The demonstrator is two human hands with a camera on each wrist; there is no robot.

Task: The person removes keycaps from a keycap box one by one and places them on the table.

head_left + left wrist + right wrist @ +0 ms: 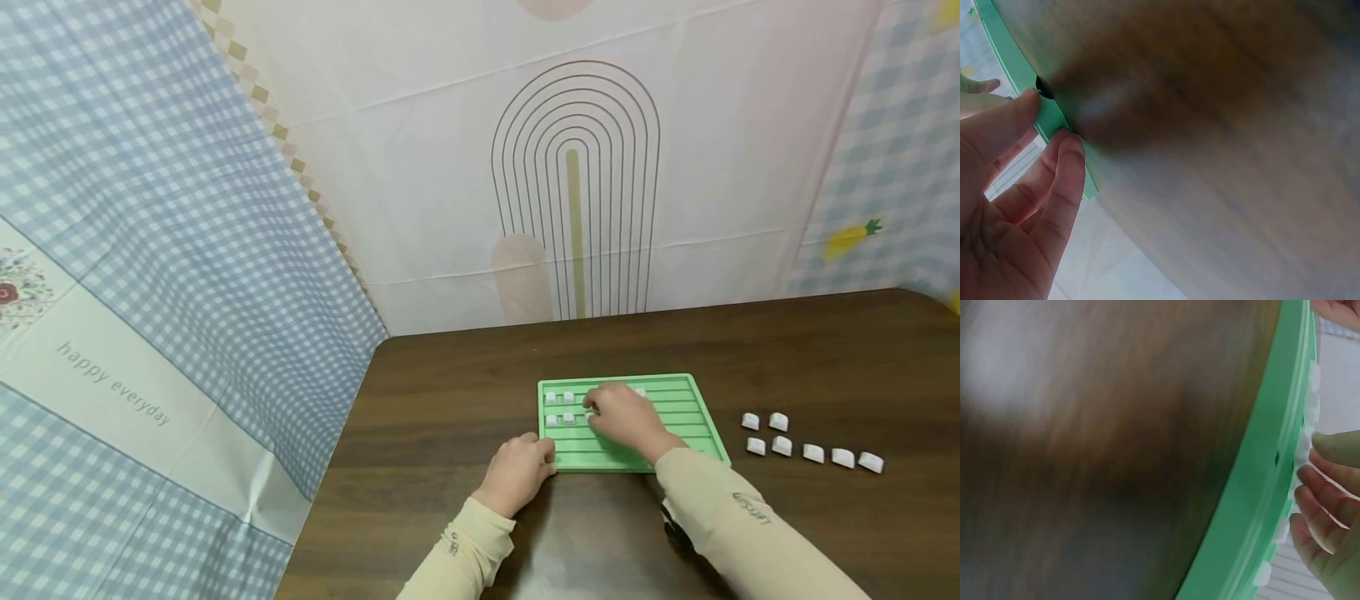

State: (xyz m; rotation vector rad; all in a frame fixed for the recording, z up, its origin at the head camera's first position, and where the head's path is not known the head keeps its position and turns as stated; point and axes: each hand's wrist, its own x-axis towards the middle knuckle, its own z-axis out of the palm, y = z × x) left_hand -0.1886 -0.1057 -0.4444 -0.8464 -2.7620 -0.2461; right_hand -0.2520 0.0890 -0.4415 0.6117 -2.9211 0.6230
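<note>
A light green tray (600, 458) with raised parallel ridges lies on the table. White keycaps (568, 397) sit in two rows along its upper slots, partly covered by my right hand. My left hand (516, 473) grips the tray's near left corner; in the left wrist view its thumb and fingertips (1071, 145) bear on the green edge. Over the tray's middle, my right hand (622, 412) reaches down with bent fingers. The right wrist view has its thumb and forefinger pinching a white keycap (1303, 447) in the row, other keycaps on both sides.
To the right of the tray, several loose white keycaps (813, 453) lie in two uneven rows on the dark wooden table (442, 400). A patterned cloth (420, 208) hangs behind the table, and a blue checked one (187, 208) hangs at the left.
</note>
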